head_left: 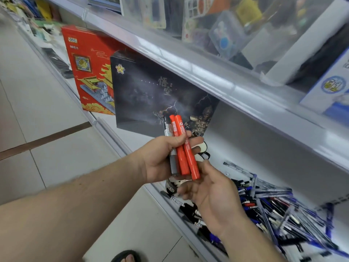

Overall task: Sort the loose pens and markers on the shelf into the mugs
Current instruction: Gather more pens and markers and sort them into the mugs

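Note:
My left hand [160, 159] grips a bundle of three markers held upright: two red markers [182, 146] and a black-and-white marker [167, 129]. My right hand [211, 193] sits just below and right of the bundle, palm up, fingers relaxed, with a fingertip near the lower end of the red markers. A pile of several loose blue and black pens [279, 208] lies on the white shelf [236, 146] to the right. Behind my hands a white mug with a black handle [204, 154] and a dark mug [171, 186] are mostly hidden.
A dark box with lightning art [151, 91] and a red box [88, 69] stand on the shelf to the left. An upper shelf [207, 72] with stationery overhangs. Tiled floor lies at the left, and a sandalled foot [126, 257] shows at the bottom.

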The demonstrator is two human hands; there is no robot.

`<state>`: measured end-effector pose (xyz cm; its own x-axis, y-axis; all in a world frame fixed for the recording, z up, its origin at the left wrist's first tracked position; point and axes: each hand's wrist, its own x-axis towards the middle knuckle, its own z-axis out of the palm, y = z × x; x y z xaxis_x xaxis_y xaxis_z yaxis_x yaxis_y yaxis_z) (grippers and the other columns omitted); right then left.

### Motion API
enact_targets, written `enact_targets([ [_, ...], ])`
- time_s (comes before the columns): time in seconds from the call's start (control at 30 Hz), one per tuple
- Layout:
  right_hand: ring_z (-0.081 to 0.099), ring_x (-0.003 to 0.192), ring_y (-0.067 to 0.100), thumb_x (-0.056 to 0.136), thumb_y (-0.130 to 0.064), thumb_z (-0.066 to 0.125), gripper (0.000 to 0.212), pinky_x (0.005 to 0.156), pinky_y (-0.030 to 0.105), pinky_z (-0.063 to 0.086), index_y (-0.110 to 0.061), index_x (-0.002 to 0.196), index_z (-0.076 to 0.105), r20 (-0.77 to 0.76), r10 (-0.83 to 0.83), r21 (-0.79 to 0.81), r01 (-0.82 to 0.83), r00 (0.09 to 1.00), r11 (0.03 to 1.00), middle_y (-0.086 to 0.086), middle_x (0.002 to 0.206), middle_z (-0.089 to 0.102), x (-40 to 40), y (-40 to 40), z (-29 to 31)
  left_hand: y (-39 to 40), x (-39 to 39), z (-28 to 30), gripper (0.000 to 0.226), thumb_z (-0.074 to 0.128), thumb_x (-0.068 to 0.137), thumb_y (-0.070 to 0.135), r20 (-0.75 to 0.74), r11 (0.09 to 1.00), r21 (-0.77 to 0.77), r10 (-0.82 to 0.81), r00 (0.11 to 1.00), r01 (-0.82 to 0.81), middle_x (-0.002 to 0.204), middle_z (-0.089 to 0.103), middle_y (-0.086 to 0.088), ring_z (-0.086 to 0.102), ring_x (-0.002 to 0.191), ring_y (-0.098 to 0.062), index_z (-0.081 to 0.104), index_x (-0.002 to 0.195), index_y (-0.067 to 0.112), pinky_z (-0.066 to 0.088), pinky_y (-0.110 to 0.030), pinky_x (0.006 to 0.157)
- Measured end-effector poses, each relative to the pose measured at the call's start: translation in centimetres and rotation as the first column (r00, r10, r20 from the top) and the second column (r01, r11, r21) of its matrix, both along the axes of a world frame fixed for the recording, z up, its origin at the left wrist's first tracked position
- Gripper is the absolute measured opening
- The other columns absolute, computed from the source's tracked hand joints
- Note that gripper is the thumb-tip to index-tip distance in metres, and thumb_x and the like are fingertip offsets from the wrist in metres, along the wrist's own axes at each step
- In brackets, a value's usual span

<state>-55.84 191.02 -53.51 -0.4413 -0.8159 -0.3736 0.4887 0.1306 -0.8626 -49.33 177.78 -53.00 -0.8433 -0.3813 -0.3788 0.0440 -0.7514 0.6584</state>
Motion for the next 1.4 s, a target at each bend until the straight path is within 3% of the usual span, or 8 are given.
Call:
enact_targets([
  [0.23, 0.051, 0.052, 0.017, 0.098, -0.027, 0.054, 0.021, 0.050, 0.028, 0.038, -0.010, 0.096, 0.066, -0.112, -0.077, 0.123, 0.090, 0.991, 0.988, 0.007, 0.071, 0.062, -2.0, 4.8, 0.9, 5.4, -3.3, 0.8, 0.011, 0.048, 0.101, 0.025, 0.056, 0.990, -0.074, -0.120, 0.991, 0.124, 0.117, 0.072, -0.002, 0.066, 0.101, -0.022, 0.060, 0.103, 0.024, 0.053, -0.040, 0.081],
  [0.37, 0.046, 0.050, 0.013, 0.101, -0.022, 0.051, 0.020, 0.049, 0.026, 0.035, -0.014, 0.084, 0.056, -0.346, -0.074, 0.259, 0.171, 0.936, 0.951, 0.000, 0.067, 0.052, -4.2, 9.9, 0.8, 10.4, -5.9, 0.7, 0.017, 0.049, 0.101, 0.021, 0.122, 0.946, -0.166, -0.262, 0.957, 0.280, 0.101, 0.075, -0.004, 0.070, 0.073, -0.018, 0.059, 0.114, 0.016, 0.057, -0.030, 0.055],
  [0.53, 0.047, 0.051, 0.012, 0.103, -0.022, 0.047, 0.020, 0.049, 0.026, 0.038, -0.017, 0.085, 0.052, -0.541, 0.043, 0.453, 0.248, 0.840, 0.856, 0.001, 0.068, 0.050, -8.1, 19.4, 2.5, 16.6, -9.1, -0.3, 0.015, 0.055, 0.099, 0.024, 0.252, 0.771, -0.322, -0.489, 0.835, 0.549, 0.103, 0.074, -0.009, 0.071, 0.091, -0.025, 0.062, 0.105, 0.012, 0.056, -0.049, 0.086],
  [0.67, 0.052, 0.053, 0.016, 0.102, -0.025, 0.048, 0.023, 0.048, 0.025, 0.040, -0.014, 0.081, 0.050, -0.625, 0.209, 0.648, 0.350, 0.752, 0.677, 0.003, 0.068, 0.052, -12.3, 28.7, 4.0, 21.8, -11.2, -0.6, 0.015, 0.057, 0.098, 0.031, 0.366, 0.664, -0.426, -0.495, 0.788, 0.615, 0.085, 0.074, -0.002, 0.050, 0.047, -0.008, 0.058, 0.102, 0.017, 0.043, -0.023, 0.044],
  [0.9, 0.057, 0.058, 0.025, 0.098, -0.026, 0.050, 0.025, 0.050, 0.025, 0.042, -0.008, 0.081, 0.054, -0.434, 0.524, 0.901, 0.351, 0.733, 0.255, 0.014, 0.074, 0.062, -18.9, 40.8, 3.6, 28.5, -13.5, -2.2, 0.036, 0.054, 0.096, 0.047, 0.448, 0.579, -0.423, -0.535, 0.716, 0.697, 0.071, 0.055, -0.002, 0.039, 0.046, -0.013, 0.060, 0.103, 0.013, 0.032, -0.019, 0.040],
  [1.07, 0.056, 0.050, 0.018, 0.095, -0.033, 0.050, 0.034, 0.043, 0.018, 0.038, -0.004, 0.092, 0.068, -0.231, 0.718, 0.934, 0.356, 0.657, -0.025, 0.012, 0.076, 0.071, -22.3, 42.9, 0.7, 28.8, -14.3, -4.1, 0.019, 0.054, 0.097, 0.027, 0.499, 0.579, -0.387, -0.522, 0.691, 0.717, 0.072, 0.058, -0.005, 0.046, 0.049, -0.017, 0.059, 0.105, 0.011, 0.038, -0.026, 0.046],
  [1.2, 0.049, 0.049, 0.015, 0.092, -0.014, 0.054, 0.019, 0.048, 0.021, 0.038, -0.007, 0.076, 0.062, -0.228, 0.760, 0.912, 0.407, 0.608, -0.052, 0.007, 0.069, 0.060, -23.6, 42.0, -0.4, 28.7, -14.5, -5.4, 0.010, 0.057, 0.096, 0.022, 0.519, 0.603, -0.389, -0.482, 0.706, 0.697, 0.066, 0.058, -0.003, 0.046, 0.047, -0.019, 0.059, 0.098, 0.012, 0.037, -0.025, 0.045],
  [1.4, 0.044, 0.041, 0.015, 0.094, -0.004, 0.042, 0.032, 0.037, 0.015, 0.032, -0.006, 0.063, 0.048, -0.197, 0.709, 0.918, 0.381, 0.677, -0.108, 0.002, 0.040, 0.051, -24.8, 41.7, 0.6, 28.6, -15.7, -6.3, 0.009, 0.057, 0.098, 0.021, 0.517, 0.607, -0.404, -0.465, 0.718, 0.684, 0.068, 0.058, -0.004, 0.048, 0.048, -0.016, 0.060, 0.094, 0.014, 0.042, -0.025, 0.044],
])
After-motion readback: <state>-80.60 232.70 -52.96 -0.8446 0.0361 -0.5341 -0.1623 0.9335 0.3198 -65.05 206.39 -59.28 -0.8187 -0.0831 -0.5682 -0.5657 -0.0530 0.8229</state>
